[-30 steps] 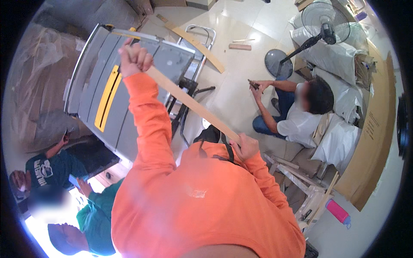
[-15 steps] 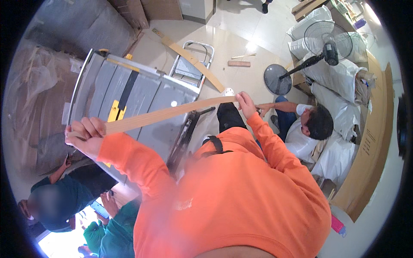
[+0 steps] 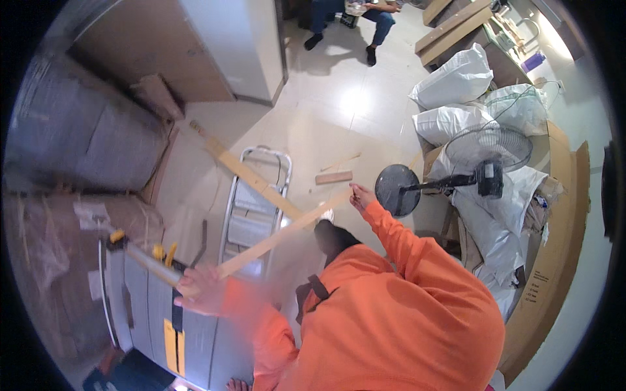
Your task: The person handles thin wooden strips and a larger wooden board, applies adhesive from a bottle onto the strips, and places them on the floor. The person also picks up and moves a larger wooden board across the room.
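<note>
While the right hand (image 3: pixel 362 198) grips one end of the strip (image 3: pixel 280 236), the left hand (image 3: pixel 199 287), rather blurred, holds the other end, and the strip slants in front of the ladder (image 3: pixel 248 232).

Blurred left hand (image 3: pixel 199 285) and orange sleeve (image 3: pixel 254 309), person (image 3: pixel 383 25) cropped at top edge, dark garment (image 3: pixel 138 373) cropped at lower edge

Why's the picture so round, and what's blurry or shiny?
In the head view, the fisheye lens gives a round, dark-edged picture; there, the left hand and left sleeve look smeared, while the right hand looks sharper; also there, white glare shines on the floor.
</note>
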`<action>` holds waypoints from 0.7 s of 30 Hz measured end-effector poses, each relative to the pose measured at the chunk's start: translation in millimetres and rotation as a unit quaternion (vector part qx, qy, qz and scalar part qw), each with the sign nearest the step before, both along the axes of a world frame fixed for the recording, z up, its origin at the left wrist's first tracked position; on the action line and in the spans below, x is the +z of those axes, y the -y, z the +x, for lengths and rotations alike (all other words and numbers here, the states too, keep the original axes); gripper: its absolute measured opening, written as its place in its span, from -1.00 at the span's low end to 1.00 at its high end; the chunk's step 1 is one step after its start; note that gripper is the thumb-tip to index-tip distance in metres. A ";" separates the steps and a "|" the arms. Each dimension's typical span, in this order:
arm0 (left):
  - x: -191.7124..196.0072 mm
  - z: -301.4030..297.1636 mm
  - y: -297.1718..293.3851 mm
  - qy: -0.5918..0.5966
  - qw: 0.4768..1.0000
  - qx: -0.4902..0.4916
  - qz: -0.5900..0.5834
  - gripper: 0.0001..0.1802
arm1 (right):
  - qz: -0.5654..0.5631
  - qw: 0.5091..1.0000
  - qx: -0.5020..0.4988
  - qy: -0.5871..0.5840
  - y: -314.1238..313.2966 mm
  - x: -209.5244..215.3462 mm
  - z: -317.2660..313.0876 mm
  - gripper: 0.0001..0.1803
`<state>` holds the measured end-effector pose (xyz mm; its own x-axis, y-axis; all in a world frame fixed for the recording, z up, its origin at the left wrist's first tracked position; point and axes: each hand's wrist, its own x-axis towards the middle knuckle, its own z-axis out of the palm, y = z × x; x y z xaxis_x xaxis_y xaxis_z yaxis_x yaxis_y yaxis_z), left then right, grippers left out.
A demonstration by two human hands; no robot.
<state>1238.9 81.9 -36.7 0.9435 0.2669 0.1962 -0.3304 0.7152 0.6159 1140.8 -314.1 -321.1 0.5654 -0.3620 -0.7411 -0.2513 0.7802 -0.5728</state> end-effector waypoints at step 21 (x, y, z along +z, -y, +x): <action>70.7 282.5 386.5 -0.051 0.882 -0.469 -0.012 -0.72 | 0.070 0.997 0.035 0.004 186.4 -18.2 2.0 -0.74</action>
<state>1521.4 -304.6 34.0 0.7640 -0.6370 0.1026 0.4695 0.6579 0.5888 1142.8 -500.5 -339.3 0.5915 -0.2144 -0.7773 -0.3047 0.8331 -0.4617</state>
